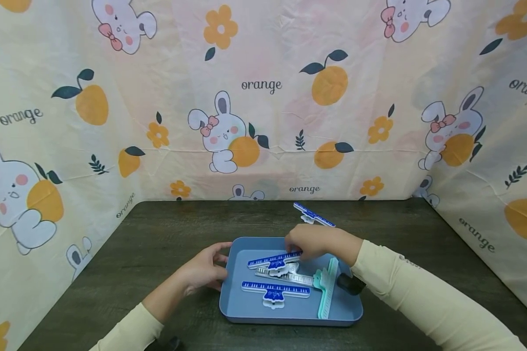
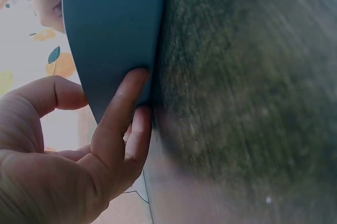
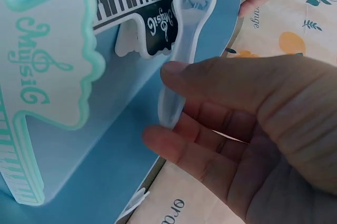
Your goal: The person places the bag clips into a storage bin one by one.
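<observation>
My right hand (image 1: 316,241) reaches over the back of a blue-grey tray (image 1: 246,317). Thumb and fingers pinch one end of a blue-and-white plastic clip (image 1: 259,263), seen edge-on as a white clip (image 3: 187,34) in the right wrist view. Beneath it lies a black-and-white clip (image 3: 152,18) with piano-key print. Another blue clip (image 1: 274,290) lies nearer the front, and a mint clip (image 1: 329,287) stands to the right, lettered "Music". My left hand (image 1: 204,268) is at the tray's left side, its fingertips (image 2: 138,76) against the outer wall.
Behind the tray, one more blue clip (image 1: 314,214) lies on the dark wooden table (image 1: 180,219). A cloth (image 1: 272,117) printed with rabbits and oranges hangs along the back and sides. A black wrist camera (image 1: 350,284) sits under the right wrist.
</observation>
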{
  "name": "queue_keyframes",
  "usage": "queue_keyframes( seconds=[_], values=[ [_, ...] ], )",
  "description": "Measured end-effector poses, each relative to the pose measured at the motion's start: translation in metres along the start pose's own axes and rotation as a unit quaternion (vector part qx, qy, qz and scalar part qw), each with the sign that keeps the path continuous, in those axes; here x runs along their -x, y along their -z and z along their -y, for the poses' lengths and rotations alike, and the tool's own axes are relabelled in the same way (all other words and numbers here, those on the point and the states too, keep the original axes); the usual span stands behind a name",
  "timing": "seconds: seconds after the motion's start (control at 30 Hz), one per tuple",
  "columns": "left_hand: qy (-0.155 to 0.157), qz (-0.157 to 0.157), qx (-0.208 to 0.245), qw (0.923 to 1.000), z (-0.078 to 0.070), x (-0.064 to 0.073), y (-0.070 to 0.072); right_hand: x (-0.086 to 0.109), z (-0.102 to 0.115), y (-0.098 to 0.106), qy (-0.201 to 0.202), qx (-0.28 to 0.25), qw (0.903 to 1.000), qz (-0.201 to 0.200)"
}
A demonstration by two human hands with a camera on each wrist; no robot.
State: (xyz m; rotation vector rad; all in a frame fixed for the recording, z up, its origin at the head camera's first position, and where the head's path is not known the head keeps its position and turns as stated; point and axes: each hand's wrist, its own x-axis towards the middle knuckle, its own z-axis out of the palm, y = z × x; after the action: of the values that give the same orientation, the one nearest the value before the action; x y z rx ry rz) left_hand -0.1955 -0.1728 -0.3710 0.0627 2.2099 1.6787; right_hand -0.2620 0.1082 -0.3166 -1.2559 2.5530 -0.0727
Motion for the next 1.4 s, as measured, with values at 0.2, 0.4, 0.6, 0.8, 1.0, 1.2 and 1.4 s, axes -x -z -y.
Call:
queue_keyframes(
  seconds=[0.2,0.4,0.6,0.8,1.0,1.2,1.4],
  values=[
    [0.001,0.001,0.003,1.0,0.001,-0.001,0.001,0.002,-0.001,0.003,0.007,-0.011,0.9999,-0.009],
    [0.003,-0.003,0.0,1.0,0.002,-0.001,0.001,0.005,-0.005,0.004,-0.004,-0.015,0.9997,-0.02],
    [0.001,-0.002,0.003,1.0,0.001,-0.001,0.0,0.009,-0.007,0.007,-0.01,-0.019,0.9994,-0.027],
    [0.002,-0.001,0.005,1.0,0.0,0.0,0.0,0.016,-0.01,0.011,-0.004,-0.014,0.9993,-0.034],
    [0.002,-0.001,0.007,1.0,0.001,-0.001,0.0,0.024,-0.015,0.016,-0.007,-0.008,0.999,-0.044],
    [-0.003,0.001,0.011,0.9999,0.003,-0.003,0.0,0.031,-0.023,0.022,-0.012,-0.003,0.9984,-0.056],
    [0.0,-0.003,0.007,1.0,0.004,-0.003,0.0,0.038,-0.034,0.024,-0.019,0.014,0.995,-0.097]
  ],
)
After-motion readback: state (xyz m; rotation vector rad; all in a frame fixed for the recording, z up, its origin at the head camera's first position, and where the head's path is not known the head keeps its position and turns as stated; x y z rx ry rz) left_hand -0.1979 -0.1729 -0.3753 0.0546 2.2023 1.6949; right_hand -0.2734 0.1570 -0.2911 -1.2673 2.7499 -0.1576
